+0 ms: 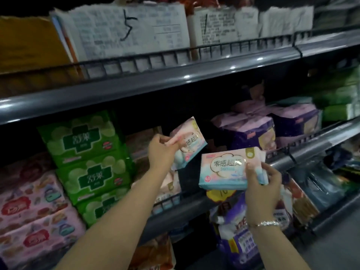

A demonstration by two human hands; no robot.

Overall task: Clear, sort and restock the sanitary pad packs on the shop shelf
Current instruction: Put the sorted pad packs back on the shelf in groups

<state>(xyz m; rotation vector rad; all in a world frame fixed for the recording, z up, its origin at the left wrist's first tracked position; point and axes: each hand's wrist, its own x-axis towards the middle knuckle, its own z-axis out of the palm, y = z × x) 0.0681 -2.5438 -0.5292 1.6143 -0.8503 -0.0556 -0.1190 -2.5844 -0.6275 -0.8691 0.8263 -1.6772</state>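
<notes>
My left hand (161, 151) pinches the corner of a pink and pale blue pad pack (191, 142), holding it tilted in front of the dark gap on the middle shelf (194, 117). My right hand (261, 184) grips the right end of a second, matching pad pack (226, 169), held flat and face-up just in front of the shelf rail (303, 154). More pink packs (169, 184) lie on the shelf below my left hand.
Green pad packs (85, 152) are stacked at the left of the shelf, pink patterned packs (33, 213) further left. Purple and pink packs (251, 129) fill the right. Paper bundles (126, 32) stand on the upper shelf. Purple packs (233, 230) hang below.
</notes>
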